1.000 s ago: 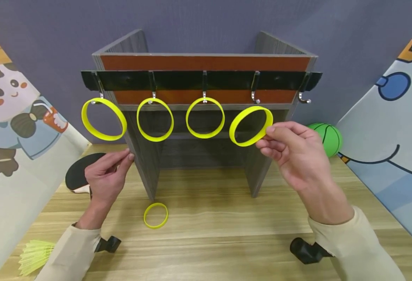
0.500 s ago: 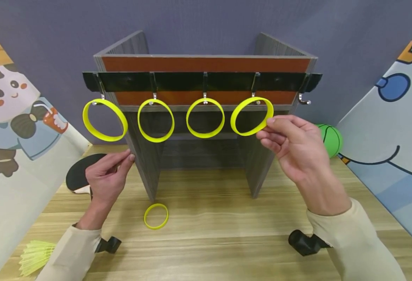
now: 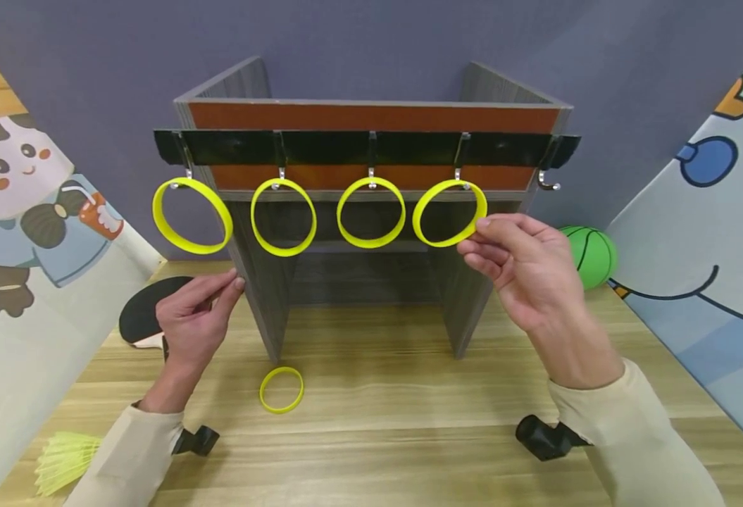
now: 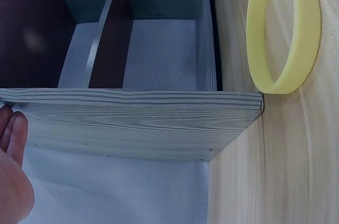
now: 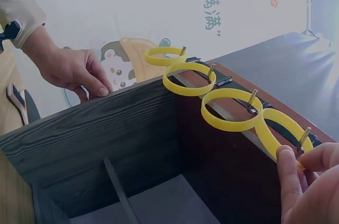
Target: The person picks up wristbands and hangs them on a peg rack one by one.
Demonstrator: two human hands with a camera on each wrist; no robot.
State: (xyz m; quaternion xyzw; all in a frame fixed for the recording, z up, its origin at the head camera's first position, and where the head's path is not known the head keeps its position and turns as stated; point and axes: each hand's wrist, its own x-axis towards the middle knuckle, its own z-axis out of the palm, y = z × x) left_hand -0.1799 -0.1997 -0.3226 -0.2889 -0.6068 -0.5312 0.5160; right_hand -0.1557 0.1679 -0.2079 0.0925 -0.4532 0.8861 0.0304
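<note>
My right hand (image 3: 526, 271) pinches the lower right rim of a yellow ring (image 3: 418, 218), whose top loops over the fourth hook of a black hook rail (image 3: 323, 148). Three other yellow rings hang on hooks to its left: a far-left ring (image 3: 162, 222), a second ring (image 3: 284, 251) and a third ring (image 3: 371, 243). The far-right hook (image 3: 545, 182) bears no ring. My left hand (image 3: 190, 317) holds the front edge of the left panel of the grey wooden shelf (image 3: 260, 303); its fingertips lie against the outer face in the left wrist view.
Another yellow ring (image 3: 262, 400) lies on the wooden tabletop (image 3: 371, 436) before the shelf. A black paddle (image 3: 139, 310) and a yellow shuttlecock (image 3: 63, 461) lie at left. A green ball (image 3: 593, 257) sits at right. Cartoon-printed walls flank the table.
My right hand has raised the fourth ring onto its hook, then shifted slightly left with it. The left hand stays at the shelf panel.
</note>
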